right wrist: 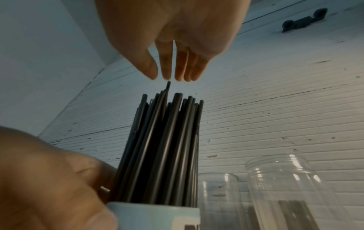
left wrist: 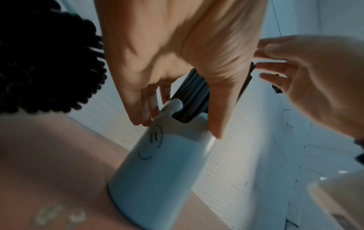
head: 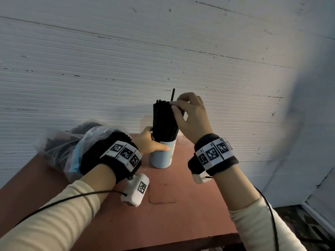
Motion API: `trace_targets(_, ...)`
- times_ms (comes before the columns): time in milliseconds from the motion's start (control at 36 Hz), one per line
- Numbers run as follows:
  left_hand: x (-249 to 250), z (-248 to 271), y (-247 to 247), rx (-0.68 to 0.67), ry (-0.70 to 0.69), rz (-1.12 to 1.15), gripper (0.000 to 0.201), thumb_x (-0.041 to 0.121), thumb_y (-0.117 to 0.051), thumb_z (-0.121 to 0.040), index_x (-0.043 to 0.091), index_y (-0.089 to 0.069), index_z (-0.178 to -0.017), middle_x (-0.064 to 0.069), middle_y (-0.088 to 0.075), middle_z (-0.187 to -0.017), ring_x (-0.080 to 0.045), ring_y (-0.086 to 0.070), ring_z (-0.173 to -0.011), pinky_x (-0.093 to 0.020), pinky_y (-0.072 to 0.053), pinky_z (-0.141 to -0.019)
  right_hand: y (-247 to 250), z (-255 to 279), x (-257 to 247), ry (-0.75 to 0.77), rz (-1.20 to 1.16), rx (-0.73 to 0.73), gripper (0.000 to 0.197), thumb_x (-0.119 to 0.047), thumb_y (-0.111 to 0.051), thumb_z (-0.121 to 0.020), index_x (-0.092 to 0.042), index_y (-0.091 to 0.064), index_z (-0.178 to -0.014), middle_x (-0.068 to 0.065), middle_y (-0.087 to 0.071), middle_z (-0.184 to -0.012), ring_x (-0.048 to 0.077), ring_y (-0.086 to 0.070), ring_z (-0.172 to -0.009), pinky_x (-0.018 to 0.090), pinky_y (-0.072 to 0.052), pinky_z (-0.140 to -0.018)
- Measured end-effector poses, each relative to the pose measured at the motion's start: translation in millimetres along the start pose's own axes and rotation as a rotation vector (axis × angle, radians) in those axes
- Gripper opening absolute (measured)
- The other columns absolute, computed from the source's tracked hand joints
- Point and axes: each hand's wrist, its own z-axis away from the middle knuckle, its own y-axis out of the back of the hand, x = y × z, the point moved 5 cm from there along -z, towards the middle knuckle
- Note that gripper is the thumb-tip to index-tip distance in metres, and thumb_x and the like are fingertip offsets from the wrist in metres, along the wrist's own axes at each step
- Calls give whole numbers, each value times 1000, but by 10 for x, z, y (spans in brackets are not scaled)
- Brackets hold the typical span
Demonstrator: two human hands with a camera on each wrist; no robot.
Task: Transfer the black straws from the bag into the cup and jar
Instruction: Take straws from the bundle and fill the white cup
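A light blue cup (head: pixel 160 156) stands on the reddish-brown table (head: pixel 181 205), packed with upright black straws (head: pixel 164 120). My left hand (head: pixel 151 142) grips the cup near its rim, thumb in front and fingers behind; the left wrist view shows the same grip on the cup (left wrist: pixel 163 163). My right hand (head: pixel 176 105) hovers at the straw tops with its fingers straight, holding nothing. In the right wrist view its fingertips (right wrist: pixel 167 73) sit just above the straws (right wrist: pixel 163 147). One straw (head: pixel 173 94) stands higher than the rest. A clear plastic bag (head: pixel 59 145) with more black straws lies at the left.
Two clear jars (right wrist: pixel 218 200) (right wrist: pixel 285 186) stand just right of the cup, hidden behind my right wrist in the head view. A white ribbed wall (head: pixel 163 60) rises directly behind the table. The table's front edge (head: pixel 181 240) is near me, with floor at the right.
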Motion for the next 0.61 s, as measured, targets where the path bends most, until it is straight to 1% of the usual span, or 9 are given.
trace_targets(83,5,8,82,13,-1,1,86,22,-87,-70,12,-39,-140,-6,-61,-118,-21,-59,-110,-33,-47,-95,47,-30,-29,-22,-75,-47,43,-12,-51,-93,-6,-49,-136,9,-45,-139,22,-42,-130,22,-32,-107)
trace_targets(167,31,29,115,-22,21,-23,90,32,-91,-61,13,-46,-137,-5,-64,-117,-21,-61,-110,-40,-46,-103,22,-55,-61,-53,-128,-183,53,-15,-45,-98,-8,-31,-148,5,-32,-153,16,-31,-140,23,-27,-114)
trace_targets(222,26,15,122,-40,16,-26,107,50,-92,-41,15,-51,-134,-2,-66,-118,-19,-62,-111,-41,-46,-104,-39,-26,-60,-98,-125,-305,55,-18,-43,-100,-12,-25,-151,5,-47,-143,17,-47,-126,25,-37,-104)
trace_targets(278,-15,-39,106,-61,0,-21,113,58,-88,-32,15,-55,-131,0,-67,-119,-18,-62,-112,-42,-46,-105,-54,10,-56,-127,-146,-320,55,-17,-43,-99,-14,-24,-150,3,-61,-119,18,-57,-100,25,-43,-87)
trace_targets(333,-21,-25,99,-50,1,-34,109,55,-86,-35,15,-54,-131,-1,-66,-120,-20,-61,-114,-42,-45,-106,-27,11,-33,-122,-165,-260,50,-16,-44,-98,-13,-29,-145,1,-62,-107,16,-57,-91,20,-42,-80)
trace_targets(417,21,51,99,-23,25,-52,102,47,-90,-46,15,-51,-134,-2,-64,-124,-22,-59,-116,-42,-43,-107,26,-39,-30,-72,-154,-190,42,-17,-48,-97,-12,-40,-138,4,-58,-119,15,-56,-101,5,-35,-81)
trace_targets(472,30,60,91,-22,38,-80,88,36,-90,-61,13,-49,-135,-3,-62,-126,-23,-58,-117,-42,-42,-107,41,-91,-56,-46,-174,-163,36,-14,-53,-95,-9,-46,-130,5,-58,-121,16,-58,-105,8,-39,-85)
trace_targets(528,54,61,89,-16,31,-106,90,40,-90,-59,15,-48,-135,-4,-63,-125,-23,-59,-116,-42,-43,-107,51,-143,-77,-44,-194,-142,28,-10,-57,-92,-8,-51,-120,4,-62,-112,14,-63,-96,15,-46,-82)
trace_targets(611,66,63,96,-11,34,-130,85,38,-89,-63,14,-49,-134,-2,-62,-124,-22,-58,-116,-40,-43,-106,44,-209,-59,-89,-217,-135,20,-4,-61,-88,-6,-56,-107,3,-65,-95,13,-65,-80,14,-50,-74)
